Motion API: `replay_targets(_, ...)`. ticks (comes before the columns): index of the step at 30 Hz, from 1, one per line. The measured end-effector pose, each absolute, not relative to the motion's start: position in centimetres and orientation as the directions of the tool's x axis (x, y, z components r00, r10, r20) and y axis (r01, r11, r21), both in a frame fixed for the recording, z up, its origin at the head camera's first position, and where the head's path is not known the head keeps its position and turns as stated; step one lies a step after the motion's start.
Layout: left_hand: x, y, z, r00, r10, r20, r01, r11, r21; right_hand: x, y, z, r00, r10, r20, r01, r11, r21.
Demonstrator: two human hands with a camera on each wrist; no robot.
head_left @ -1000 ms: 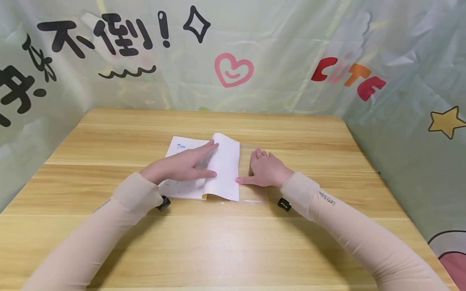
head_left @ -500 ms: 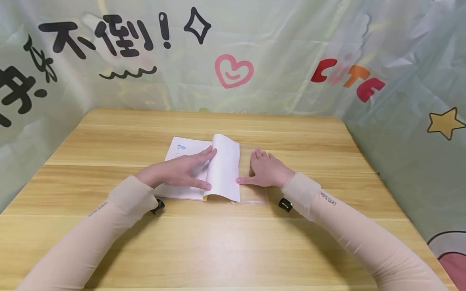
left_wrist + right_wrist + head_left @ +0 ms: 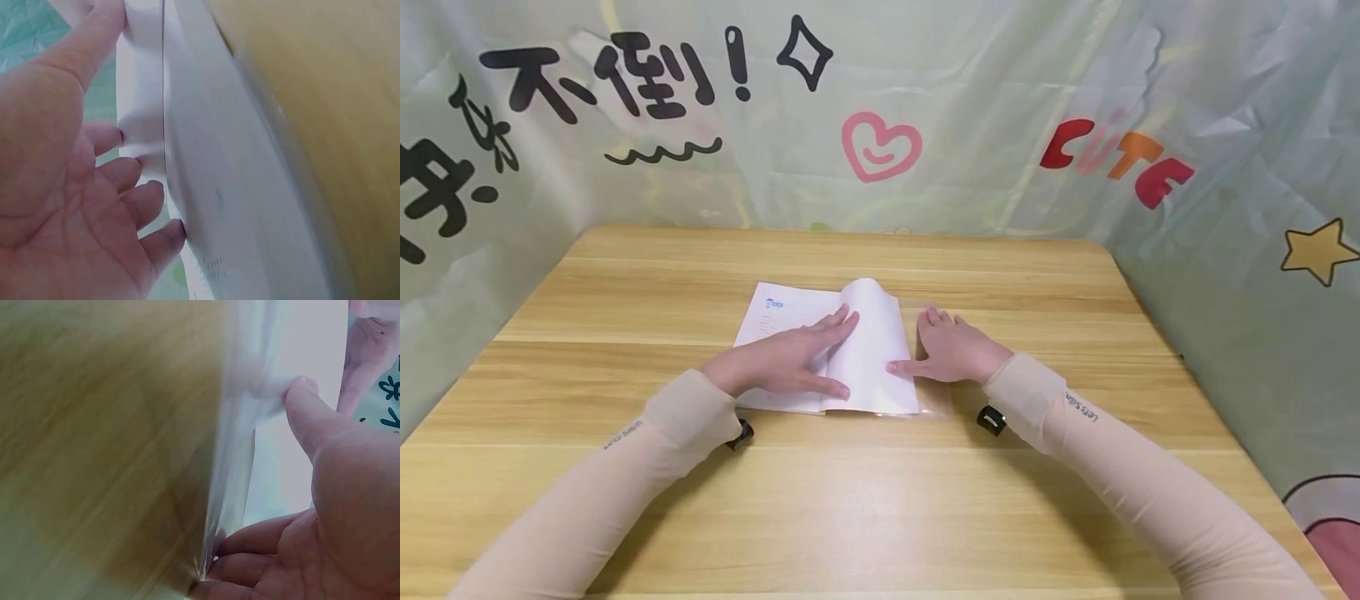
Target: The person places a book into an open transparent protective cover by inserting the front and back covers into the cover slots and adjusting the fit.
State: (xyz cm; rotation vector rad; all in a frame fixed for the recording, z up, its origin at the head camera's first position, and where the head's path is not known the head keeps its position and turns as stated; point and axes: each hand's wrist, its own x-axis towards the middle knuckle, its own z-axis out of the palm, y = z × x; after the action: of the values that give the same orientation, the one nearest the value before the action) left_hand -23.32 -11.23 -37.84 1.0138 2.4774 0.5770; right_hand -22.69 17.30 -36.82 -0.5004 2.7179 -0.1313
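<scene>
A booklet (image 3: 797, 300) lies spread on the table, its left page bearing small blue and grey print. The white leaf (image 3: 876, 333) on its right side bulges upward near the far edge. My left hand (image 3: 786, 358) rests across the middle with spread fingers, thumb and fingertips on the white leaf near the fold. To the right, my right hand (image 3: 958, 346) lies flat, fingers pointing away and thumb over the leaf's right edge. Clear plastic film (image 3: 934, 408) shows beneath the leaf and right hand. In the right wrist view, the film's edge (image 3: 228, 481) runs beside the fingertips.
The wooden table (image 3: 850, 517) extends around the booklet on all sides. Behind it hangs a pale green printed cloth (image 3: 985, 108) with letters, a heart and a star. Dark wrist cameras (image 3: 991, 419) sit under both cuffs.
The left hand has shifted right over the leaf. The leaf has flattened and its edge has moved right, now lying under the right thumb. The right hand has barely moved.
</scene>
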Motion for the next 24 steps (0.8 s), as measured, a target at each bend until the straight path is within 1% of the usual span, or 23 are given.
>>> replay_targets(4,-23.2,-10.8,-38.0,-0.662,0.716,-0.220,0.563,0.670,0.483,-22.7,17.4,-36.8,-0.865,-0.362,-0.347,-0.321,0.932,-0.171)
replay_targets(9,-22.8,-10.2,-37.8,-0.652,0.716,-0.249,0.582,0.683,0.442,-22.8,17.3,-37.1,-0.867,-0.374,-0.330,-0.337,0.927,-0.166)
replay_targets(18,-22.4,-9.4,-37.8,-0.658,0.711,-0.246,0.599,0.693,0.401,-22.8,17.3,-37.3,-0.869,-0.370,-0.329,-0.341,0.929,-0.144)
replay_targets(24,-22.1,-8.6,-37.9,-0.667,0.706,-0.237,0.608,0.700,0.375,-22.9,17.1,-37.2,-0.870,-0.358,-0.340,-0.326,0.934,-0.149)
